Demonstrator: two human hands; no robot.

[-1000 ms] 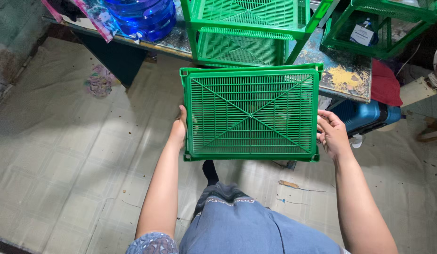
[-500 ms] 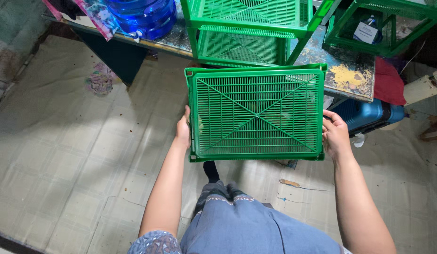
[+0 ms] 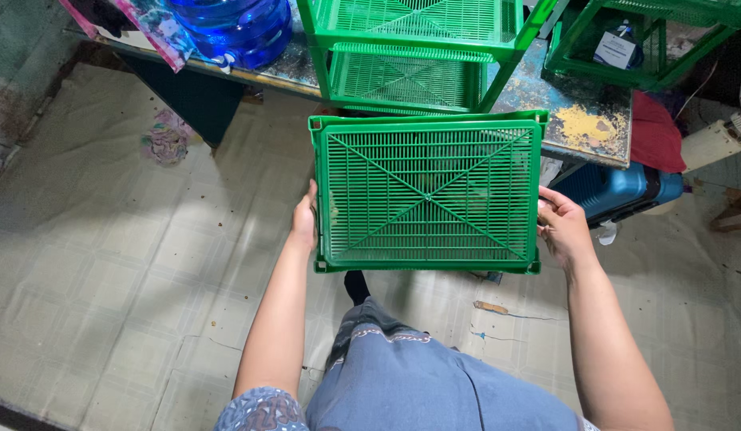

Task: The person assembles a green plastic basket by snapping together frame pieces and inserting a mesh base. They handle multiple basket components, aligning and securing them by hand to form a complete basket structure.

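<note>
I hold a green plastic slatted tray flat in front of me, above my lap. My left hand grips its left edge and my right hand grips its right edge. The tray's far edge reaches the worn table. On that table stands a green shelf rack made of the same kind of trays on corner posts.
A blue water jug stands at the table's left end. A second green rack is at the top right. A blue case sits under the table beside my right hand. Pale floor matting spreads to the left.
The tray and both hands have shifted slightly to the right and down in view. The grip on both edges is unchanged.
</note>
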